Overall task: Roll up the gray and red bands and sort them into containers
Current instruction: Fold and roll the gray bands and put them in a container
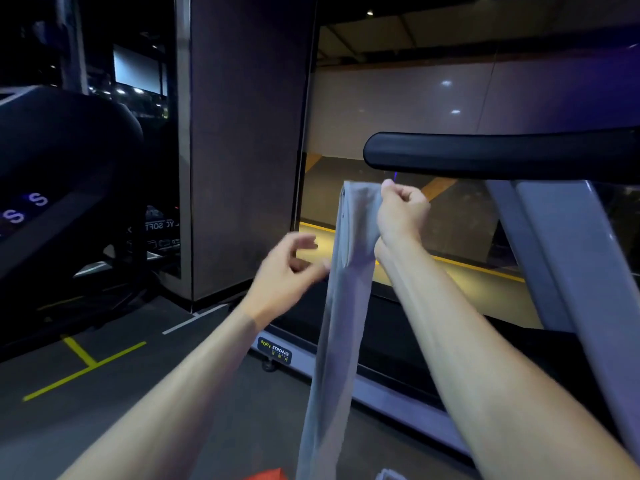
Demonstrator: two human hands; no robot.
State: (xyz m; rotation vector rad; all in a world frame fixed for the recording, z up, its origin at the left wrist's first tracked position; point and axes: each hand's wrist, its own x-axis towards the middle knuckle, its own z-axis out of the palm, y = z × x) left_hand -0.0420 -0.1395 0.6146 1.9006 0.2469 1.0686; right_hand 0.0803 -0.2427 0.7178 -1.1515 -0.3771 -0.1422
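From the head camera, the right hand (403,211) pinched the folded top of a long, limp gray rubber band (341,306), which hung down past the frame's lower edge beside a treadmill's black handrail (485,154). The left hand (289,271), fingers loosely curled and blurred, held nothing, just beside the band. Rolling well probably called for aligned edges and steady tension.
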